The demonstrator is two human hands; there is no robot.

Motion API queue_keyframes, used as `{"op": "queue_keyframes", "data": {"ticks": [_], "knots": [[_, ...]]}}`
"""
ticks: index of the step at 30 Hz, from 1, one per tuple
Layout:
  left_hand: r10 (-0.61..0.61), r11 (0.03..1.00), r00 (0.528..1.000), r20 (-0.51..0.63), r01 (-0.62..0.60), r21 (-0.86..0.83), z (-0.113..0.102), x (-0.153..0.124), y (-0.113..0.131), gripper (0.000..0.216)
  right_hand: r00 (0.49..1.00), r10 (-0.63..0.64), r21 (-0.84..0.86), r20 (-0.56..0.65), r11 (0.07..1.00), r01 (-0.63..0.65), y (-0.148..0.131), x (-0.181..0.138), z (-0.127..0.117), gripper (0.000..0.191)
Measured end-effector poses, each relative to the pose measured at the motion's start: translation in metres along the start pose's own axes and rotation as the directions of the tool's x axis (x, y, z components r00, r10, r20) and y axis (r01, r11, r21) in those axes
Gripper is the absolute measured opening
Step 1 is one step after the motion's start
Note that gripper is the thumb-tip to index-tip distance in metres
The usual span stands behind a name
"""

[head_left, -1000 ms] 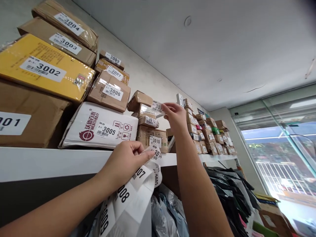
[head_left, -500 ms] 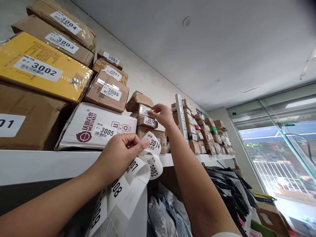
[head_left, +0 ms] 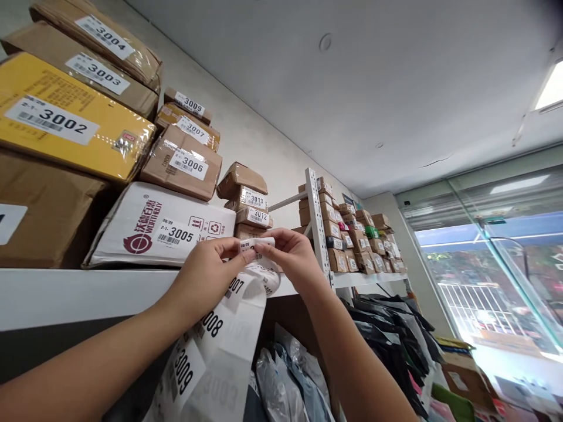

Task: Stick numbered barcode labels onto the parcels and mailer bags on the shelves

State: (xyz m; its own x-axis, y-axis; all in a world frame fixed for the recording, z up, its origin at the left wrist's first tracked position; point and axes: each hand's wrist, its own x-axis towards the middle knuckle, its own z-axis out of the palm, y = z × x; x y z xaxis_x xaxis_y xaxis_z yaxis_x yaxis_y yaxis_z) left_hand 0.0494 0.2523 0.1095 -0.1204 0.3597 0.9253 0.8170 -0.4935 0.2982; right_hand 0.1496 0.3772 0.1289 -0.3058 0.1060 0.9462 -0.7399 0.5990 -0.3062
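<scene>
Both forearms raised, bare (no sleeves in view). Left hand [head_left: 206, 275] and right hand [head_left: 292, 255] meeting at chest of the view, fingers [head_left: 246, 256] pinched, thumb against forefinger, tips touching.

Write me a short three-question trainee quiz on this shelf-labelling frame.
1. True or false: both hands pinch the top label of the label strip.
2. Which parcel lies directly on parcel 3012? A 3005, B 3013, C 3009.
3. What colour is parcel 3002?

Key: 1 true: left hand and right hand meet on it. 2 B: parcel 3013. 3 yellow.
</scene>
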Motion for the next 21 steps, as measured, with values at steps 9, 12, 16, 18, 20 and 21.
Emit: {"op": "queue_keyframes", "data": {"ticks": [9,12,16,18,20,21], "knots": [[-0.015,0.990,0.999,0.031,0.019,-0.142,0.003,-0.002,-0.004,0.037,0.949,-0.255,-0.121,-0.183,0.964,0.236,-0.008,0.005,0.013,0.006],[-0.048,0.957,0.999,-0.023,0.040,-0.287,-0.009,0.006,0.002,0.036,0.945,-0.291,-0.153,-0.150,0.951,0.269,-0.023,0.039,0.021,0.005],[-0.139,0.900,0.989,-0.059,0.101,-0.425,-0.027,0.004,0.008,0.036,0.885,-0.409,-0.248,-0.222,0.902,0.354,-0.031,0.112,0.022,0.009],[-0.173,0.897,0.985,0.001,0.158,-0.414,-0.032,-0.006,0.006,0.035,0.879,-0.392,-0.346,-0.271,0.892,0.291,-0.030,0.147,0.014,0.016],[-0.183,0.902,0.982,0.050,0.188,-0.388,-0.034,-0.020,0.001,0.034,0.907,-0.325,-0.502,-0.269,0.851,0.156,-0.026,0.170,0.003,0.016],[-0.178,0.907,0.982,0.062,0.188,-0.376,-0.034,-0.026,-0.001,0.034,0.920,-0.295,-0.587,-0.256,0.804,0.094,-0.025,0.177,-0.001,0.013]]}}
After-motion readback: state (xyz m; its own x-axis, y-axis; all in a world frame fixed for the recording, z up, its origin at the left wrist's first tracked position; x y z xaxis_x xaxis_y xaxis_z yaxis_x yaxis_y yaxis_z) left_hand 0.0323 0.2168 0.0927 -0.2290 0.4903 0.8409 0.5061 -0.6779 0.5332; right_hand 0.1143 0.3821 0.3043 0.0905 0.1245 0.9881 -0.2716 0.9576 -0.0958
